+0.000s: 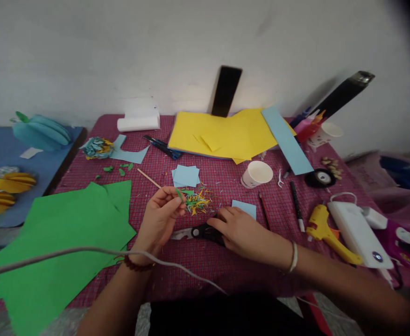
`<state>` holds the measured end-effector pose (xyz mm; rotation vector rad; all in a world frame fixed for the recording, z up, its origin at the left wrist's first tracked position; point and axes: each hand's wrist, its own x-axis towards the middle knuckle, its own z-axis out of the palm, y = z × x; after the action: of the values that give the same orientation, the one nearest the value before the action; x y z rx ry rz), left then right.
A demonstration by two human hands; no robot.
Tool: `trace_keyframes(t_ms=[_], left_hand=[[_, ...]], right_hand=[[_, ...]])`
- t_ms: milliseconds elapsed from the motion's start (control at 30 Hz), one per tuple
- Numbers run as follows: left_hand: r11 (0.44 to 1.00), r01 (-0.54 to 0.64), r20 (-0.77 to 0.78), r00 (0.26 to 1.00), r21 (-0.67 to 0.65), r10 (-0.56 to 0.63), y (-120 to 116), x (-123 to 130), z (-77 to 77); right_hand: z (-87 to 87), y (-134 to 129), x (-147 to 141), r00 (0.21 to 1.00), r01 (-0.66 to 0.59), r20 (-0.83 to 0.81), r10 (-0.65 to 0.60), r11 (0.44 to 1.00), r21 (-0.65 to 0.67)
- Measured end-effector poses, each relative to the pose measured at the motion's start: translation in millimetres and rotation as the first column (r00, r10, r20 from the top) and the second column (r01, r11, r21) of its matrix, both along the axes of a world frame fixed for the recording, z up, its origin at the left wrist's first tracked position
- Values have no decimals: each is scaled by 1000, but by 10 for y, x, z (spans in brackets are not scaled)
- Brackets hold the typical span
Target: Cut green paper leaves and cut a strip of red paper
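Note:
My left hand [163,212] is closed in a pinch on a small green paper piece [179,193]. A thin wooden stick [149,178] runs up to its fingers; whether it is held or lies behind them I cannot tell. Curled over the black handles of the scissors [201,232], my right hand [242,228] hides part of them; the blades point left on the cloth. Between and beyond the hands lies a heap of yellow, green and blue paper scraps [198,203]. Light blue paper squares [186,176] lie behind it, and another blue square [245,208] is beside my right hand.
Green sheets [68,233] cover the left side, with a grey cable [86,250] crossing in front. Yellow sheets [222,133] lie at the back below a phone [227,91]. A paper cup [257,174], black pen [297,206] and yellow glue gun [331,235] are on the right.

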<state>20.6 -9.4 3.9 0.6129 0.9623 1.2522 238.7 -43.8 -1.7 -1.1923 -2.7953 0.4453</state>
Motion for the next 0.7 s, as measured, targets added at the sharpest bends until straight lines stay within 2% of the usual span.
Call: trace_keyframes(t_ms=[67,167,300,367,400,467,600,700], left_hand=[[1000,-20,24,1000,5,20,14,-37,4],[999,-30,45,999,17,29,22,-75,2],[1000,-25,36,999,14,24,14,-80,9],[1000,-25,38,999,12,24,8,-75,16],[1000,-22,38,999,12,22,4,-72,19],[1000,-18,30,999,17,18,-4,-70,20],[1000,4,-2,1000,21,-4,-19,-62,4],[1000,16,-14,1000,10,-16,-31,-42,-18]], right_hand=[[55,8,110,995,66,-70,-73,993,-93],[80,10,319,956,157,-201,-214,951,-266],[35,-19,503,846,239,-319,-428,838,-491],[32,-35,526,777,265,-361,-516,788,-556],[41,-38,524,756,260,-383,-530,781,-567],[69,-33,506,751,219,-429,-501,803,-554],[93,-3,439,780,172,-484,-397,879,-444],[67,1,375,786,162,-503,-360,905,-394]])
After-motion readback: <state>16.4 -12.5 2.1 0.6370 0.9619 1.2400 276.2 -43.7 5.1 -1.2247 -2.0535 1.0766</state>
